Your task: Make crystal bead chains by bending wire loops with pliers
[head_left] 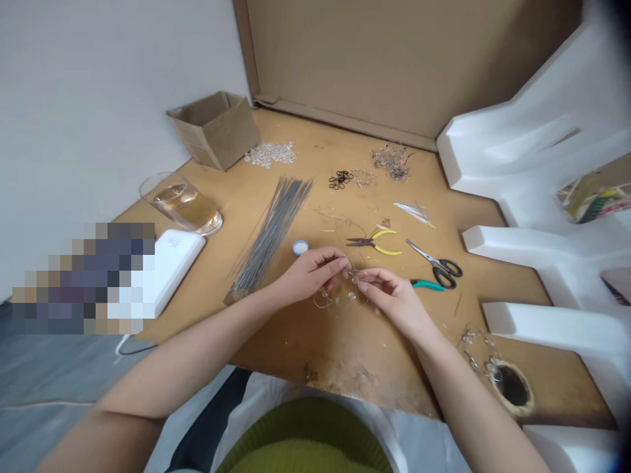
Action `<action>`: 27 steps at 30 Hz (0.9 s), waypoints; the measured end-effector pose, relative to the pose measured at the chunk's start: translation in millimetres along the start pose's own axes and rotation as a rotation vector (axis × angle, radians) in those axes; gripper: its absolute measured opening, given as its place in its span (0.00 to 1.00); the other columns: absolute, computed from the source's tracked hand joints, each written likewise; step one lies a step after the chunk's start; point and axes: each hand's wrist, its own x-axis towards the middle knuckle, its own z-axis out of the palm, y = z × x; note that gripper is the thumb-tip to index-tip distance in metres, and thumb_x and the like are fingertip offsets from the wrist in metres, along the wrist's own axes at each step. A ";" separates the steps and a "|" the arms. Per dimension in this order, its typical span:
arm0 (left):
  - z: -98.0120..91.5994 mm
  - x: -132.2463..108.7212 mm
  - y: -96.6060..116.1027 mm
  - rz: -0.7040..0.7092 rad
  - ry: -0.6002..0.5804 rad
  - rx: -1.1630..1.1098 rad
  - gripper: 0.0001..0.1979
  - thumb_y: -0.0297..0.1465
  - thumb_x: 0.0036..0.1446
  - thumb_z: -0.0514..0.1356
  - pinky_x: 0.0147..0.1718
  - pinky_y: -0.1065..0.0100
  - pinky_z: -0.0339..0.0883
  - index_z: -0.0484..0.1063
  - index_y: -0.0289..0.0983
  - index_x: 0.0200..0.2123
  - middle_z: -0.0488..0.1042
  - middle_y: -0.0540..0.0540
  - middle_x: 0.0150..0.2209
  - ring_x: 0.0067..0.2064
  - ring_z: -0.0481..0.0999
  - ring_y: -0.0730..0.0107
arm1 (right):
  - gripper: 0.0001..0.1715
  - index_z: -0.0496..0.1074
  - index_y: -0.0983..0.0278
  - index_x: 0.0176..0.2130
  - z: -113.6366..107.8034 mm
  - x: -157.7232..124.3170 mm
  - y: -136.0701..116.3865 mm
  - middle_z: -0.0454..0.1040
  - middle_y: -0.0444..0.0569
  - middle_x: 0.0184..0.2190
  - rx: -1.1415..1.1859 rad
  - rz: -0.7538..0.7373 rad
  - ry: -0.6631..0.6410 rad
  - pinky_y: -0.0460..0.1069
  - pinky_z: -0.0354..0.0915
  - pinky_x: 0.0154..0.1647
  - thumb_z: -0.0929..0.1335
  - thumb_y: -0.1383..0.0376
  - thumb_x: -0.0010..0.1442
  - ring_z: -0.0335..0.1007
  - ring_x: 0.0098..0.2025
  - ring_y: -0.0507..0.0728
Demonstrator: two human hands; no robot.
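Observation:
My left hand (323, 270) and my right hand (387, 292) are close together over the middle of the brown table (276, 355). Each has thumb and fingers pinched on a thin wire piece (353, 274) with small clear beads. Loops of fine wire and a few clear beads (351, 296) hang or lie just below the fingers; which of these are joined cannot be made out. Beyond my hands lie yellow-handled pliers (374, 242). Black scissors (436, 264) and a teal-handled tool (428, 285) are right of my right hand. A small round white-and-blue cap (300, 247) sits by my left hand.
Left: a bundle of grey wires (273, 233), a glass of liquid (185, 205), a white power bank (180, 259), a cardboard box (217, 131). Behind: clear beads (270, 153), black rings (340, 179), small wire pieces (392, 161). Right: white foam (522, 246), a beaded strand (473, 348), a table hole (513, 385).

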 end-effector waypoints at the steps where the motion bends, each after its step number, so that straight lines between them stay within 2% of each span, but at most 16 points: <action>1: 0.0 -0.2 -0.2 -0.005 -0.015 -0.002 0.14 0.40 0.59 0.53 0.19 0.78 0.59 0.66 0.34 0.33 0.70 0.50 0.30 0.20 0.64 0.84 | 0.19 0.73 0.63 0.37 -3.2 -0.3 -2.7 0.74 0.47 0.32 -0.036 -0.010 0.029 0.44 0.59 0.18 0.71 0.53 0.48 0.60 0.20 0.47; 4: 0.2 -1.2 1.0 -0.014 -0.088 0.037 0.14 0.39 0.60 0.52 0.20 0.77 0.59 0.67 0.33 0.33 0.69 0.51 0.29 0.21 0.64 0.84 | 0.20 0.74 0.64 0.40 -12.9 -0.6 -8.4 0.71 0.44 0.25 -0.140 -0.060 0.132 0.46 0.58 0.21 0.70 0.53 0.51 0.58 0.19 0.47; 6: 0.6 -1.9 2.7 -0.030 -0.144 0.086 0.14 0.38 0.60 0.52 0.21 0.77 0.58 0.67 0.33 0.31 0.67 0.53 0.25 0.20 0.63 0.83 | 0.20 0.75 0.65 0.40 -16.4 -0.4 -9.6 0.67 0.42 0.20 -0.187 -0.100 0.151 0.46 0.58 0.22 0.69 0.54 0.52 0.57 0.19 0.48; 11: 3.5 -2.4 2.5 -0.073 -0.250 0.171 0.13 0.38 0.60 0.52 0.21 0.77 0.58 0.67 0.34 0.32 0.64 0.55 0.19 0.19 0.64 0.81 | 0.16 0.76 0.63 0.38 -13.7 -1.0 -8.4 0.72 0.44 0.24 -0.196 -0.138 0.056 0.47 0.61 0.27 0.70 0.57 0.51 0.62 0.24 0.50; 15: 7.0 -1.8 -1.5 -0.083 -0.270 0.182 0.14 0.38 0.60 0.52 0.22 0.76 0.60 0.69 0.33 0.33 0.68 0.52 0.24 0.20 0.65 0.81 | 0.12 0.75 0.63 0.35 -11.4 -3.7 -7.0 0.73 0.44 0.22 -0.157 -0.103 -0.022 0.47 0.61 0.26 0.69 0.59 0.51 0.64 0.23 0.50; 20: 8.6 -1.2 -3.1 -0.110 -0.268 0.195 0.14 0.39 0.59 0.52 0.20 0.76 0.59 0.68 0.33 0.32 0.65 0.54 0.19 0.20 0.65 0.79 | 0.10 0.73 0.63 0.37 -11.8 -8.3 -3.1 0.72 0.42 0.22 -0.178 -0.077 -0.173 0.46 0.63 0.26 0.68 0.63 0.53 0.67 0.23 0.50; 23: 7.6 -0.8 -3.4 -0.111 -0.237 0.183 0.13 0.38 0.59 0.52 0.20 0.77 0.58 0.67 0.33 0.31 0.64 0.55 0.18 0.19 0.64 0.79 | 0.15 0.71 0.62 0.42 -11.6 -10.4 -2.0 0.74 0.42 0.25 -0.307 -0.157 -0.136 0.46 0.64 0.30 0.69 0.64 0.53 0.69 0.27 0.51; 27: 7.5 -1.1 -2.9 -0.099 -0.223 0.169 0.11 0.36 0.58 0.54 0.21 0.77 0.59 0.67 0.34 0.32 0.64 0.56 0.18 0.19 0.64 0.80 | 0.07 0.72 0.62 0.37 -12.4 -12.1 -4.5 0.75 0.44 0.26 -0.530 -0.248 -0.069 0.46 0.63 0.29 0.67 0.65 0.55 0.68 0.27 0.51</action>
